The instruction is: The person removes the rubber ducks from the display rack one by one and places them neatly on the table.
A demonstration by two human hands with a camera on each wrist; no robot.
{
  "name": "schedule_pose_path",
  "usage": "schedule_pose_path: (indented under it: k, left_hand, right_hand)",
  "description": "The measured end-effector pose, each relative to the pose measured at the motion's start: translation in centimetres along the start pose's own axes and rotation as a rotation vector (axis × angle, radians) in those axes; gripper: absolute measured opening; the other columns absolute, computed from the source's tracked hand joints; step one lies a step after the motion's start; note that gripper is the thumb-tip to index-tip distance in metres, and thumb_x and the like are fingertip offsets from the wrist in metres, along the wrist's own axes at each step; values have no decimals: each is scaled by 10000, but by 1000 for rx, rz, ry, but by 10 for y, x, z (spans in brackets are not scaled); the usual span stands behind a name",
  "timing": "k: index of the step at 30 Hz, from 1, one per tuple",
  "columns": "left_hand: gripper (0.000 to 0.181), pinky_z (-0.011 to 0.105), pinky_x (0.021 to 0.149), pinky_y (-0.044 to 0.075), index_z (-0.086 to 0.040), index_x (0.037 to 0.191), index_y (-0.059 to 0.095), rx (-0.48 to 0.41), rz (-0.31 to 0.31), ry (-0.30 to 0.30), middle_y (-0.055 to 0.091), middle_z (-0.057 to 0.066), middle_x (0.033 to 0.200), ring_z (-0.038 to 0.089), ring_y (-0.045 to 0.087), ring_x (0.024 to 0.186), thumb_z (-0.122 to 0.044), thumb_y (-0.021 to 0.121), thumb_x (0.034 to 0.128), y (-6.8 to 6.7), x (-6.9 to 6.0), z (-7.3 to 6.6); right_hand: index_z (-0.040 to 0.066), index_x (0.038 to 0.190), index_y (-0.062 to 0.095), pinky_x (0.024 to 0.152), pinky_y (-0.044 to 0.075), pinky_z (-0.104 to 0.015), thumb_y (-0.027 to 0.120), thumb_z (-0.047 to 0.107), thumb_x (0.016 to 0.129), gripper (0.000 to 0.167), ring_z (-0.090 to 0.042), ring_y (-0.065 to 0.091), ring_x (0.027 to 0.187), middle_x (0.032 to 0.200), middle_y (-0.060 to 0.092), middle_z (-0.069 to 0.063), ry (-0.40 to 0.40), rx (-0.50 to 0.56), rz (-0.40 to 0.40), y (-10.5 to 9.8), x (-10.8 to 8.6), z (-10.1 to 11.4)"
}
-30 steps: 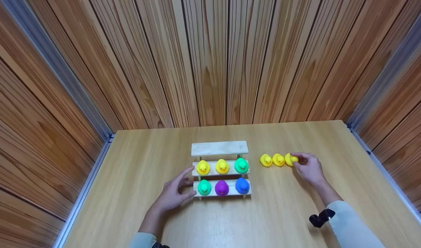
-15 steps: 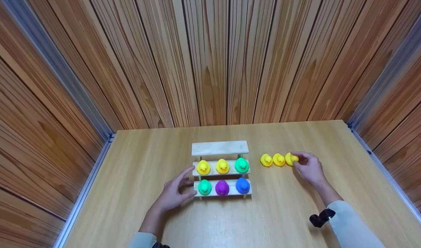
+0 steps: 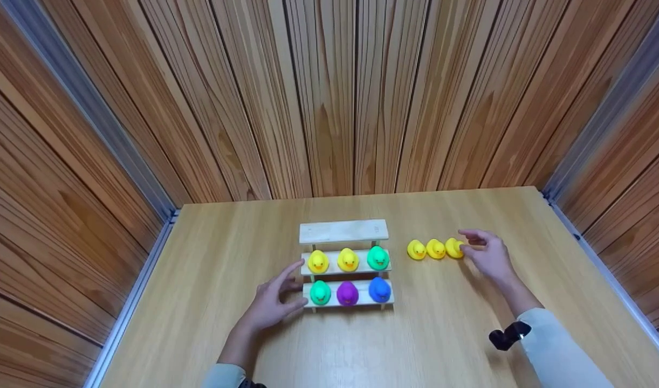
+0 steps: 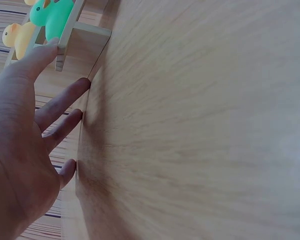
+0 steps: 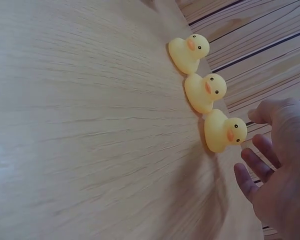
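A small three-step wooden rack (image 3: 344, 232) stands mid-table. Its middle step bears two yellow rubber ducks and a green one (image 3: 378, 258); its bottom step bears a green duck (image 3: 320, 292), a purple duck (image 3: 347, 293) and a blue duck (image 3: 379, 290). At the rack's left end, my left hand (image 3: 270, 306) has its fingers spread, the thumb touching the bottom step's edge. Right of the rack, three yellow rubber ducks (image 5: 219, 131) sit in a row on the table. Beside the rightmost one, my right hand (image 3: 491, 258) has parted fingers and holds nothing.
The light wooden tabletop (image 3: 416, 334) ends at a wood-plank back wall (image 3: 329, 108). Plank side walls with grey metal corner strips (image 3: 108, 129) flank it. The rack's top step bears no duck. A black device (image 3: 508, 336) is strapped at the right cuff.
My right hand has let go of the rightmost yellow duck, its fingers spreading and drawing back slightly to the right. The left hand and the rack have stayed put.
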State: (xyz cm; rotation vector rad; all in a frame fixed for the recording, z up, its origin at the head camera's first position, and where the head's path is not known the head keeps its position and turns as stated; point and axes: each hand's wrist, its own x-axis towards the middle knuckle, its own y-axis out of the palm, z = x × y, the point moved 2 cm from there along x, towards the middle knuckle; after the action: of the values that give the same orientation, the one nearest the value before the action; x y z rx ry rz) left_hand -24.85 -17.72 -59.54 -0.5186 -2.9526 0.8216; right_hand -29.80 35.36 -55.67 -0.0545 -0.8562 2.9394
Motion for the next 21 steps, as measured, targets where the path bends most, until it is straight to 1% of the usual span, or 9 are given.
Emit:
schedule_pose_path:
  k: [2,4,9,13,15,17,19,20,21]
  left_hand:
    - [869,831,1324,285,-592,1687,350,0,-2,-8,735,52,1525,315,697,1460,-392,858,1011,0,0,0]
    - [867,824,1317,311,-594,1687,346,4,-1,-8,737,54,1526,320,694,1464,-397,855,1014,0,0,0]
    - [863,823,1312,324,-606,1683,342,12,-1,-12,736,51,1528,326,688,1470,-410,851,1015,0,0,1]
    - [858,851,1318,260,-615,1678,344,18,-2,-19,739,47,1525,326,687,1471,-418,851,1014,1,0,1]
    - [858,864,1320,227,-617,1677,345,23,-4,-20,742,40,1519,322,689,1468,-422,852,1012,0,0,1]
    - [858,873,1319,198,-617,1675,347,25,-6,-19,746,33,1510,317,693,1461,-424,854,1011,0,0,1]
    - [859,876,1316,194,-617,1676,345,27,-8,-16,748,27,1500,311,697,1452,-425,854,1010,0,0,1]
    - [860,872,1314,215,-618,1676,344,29,-8,-14,748,26,1498,307,700,1448,-424,854,1011,0,0,1]
    - [860,867,1312,237,-615,1677,343,30,-8,-12,746,30,1500,308,702,1445,-422,853,1012,0,0,1]
  right_hand:
    - [9,1576,608,879,410,33,675,112,1122,470,-471,515,1464,1601,526,-306,2,-6,-1,1,-1,1]
    - [0,1565,616,878,411,30,682,110,1119,463,-466,522,1450,1582,527,-306,-7,-9,-13,2,-2,3]
    - [-23,1527,642,884,411,27,698,105,1110,440,-458,554,1408,1514,551,-300,-56,-27,-53,6,-7,10]
    - [-21,1503,661,891,408,7,709,110,1104,422,-454,580,1379,1477,579,-286,-103,-48,-69,12,-12,18]
    - [-15,1494,668,914,429,-24,708,106,1104,410,-450,587,1374,1469,588,-275,-124,-51,-64,15,-15,24]
    - [-14,1489,669,992,495,-114,714,102,1101,407,-450,591,1373,1465,593,-268,-151,-58,-51,19,-18,29]
    - [-9,1486,671,1104,566,-297,718,90,1098,403,-456,597,1372,1456,594,-272,-175,-56,-33,23,-21,35]
    - [-4,1486,674,1139,571,-399,720,89,1097,402,-454,603,1370,1452,597,-272,-186,-59,-24,25,-22,37]
    - [0,1481,679,1152,567,-460,727,87,1093,401,-453,611,1365,1444,603,-273,-197,-63,-18,28,-23,40]
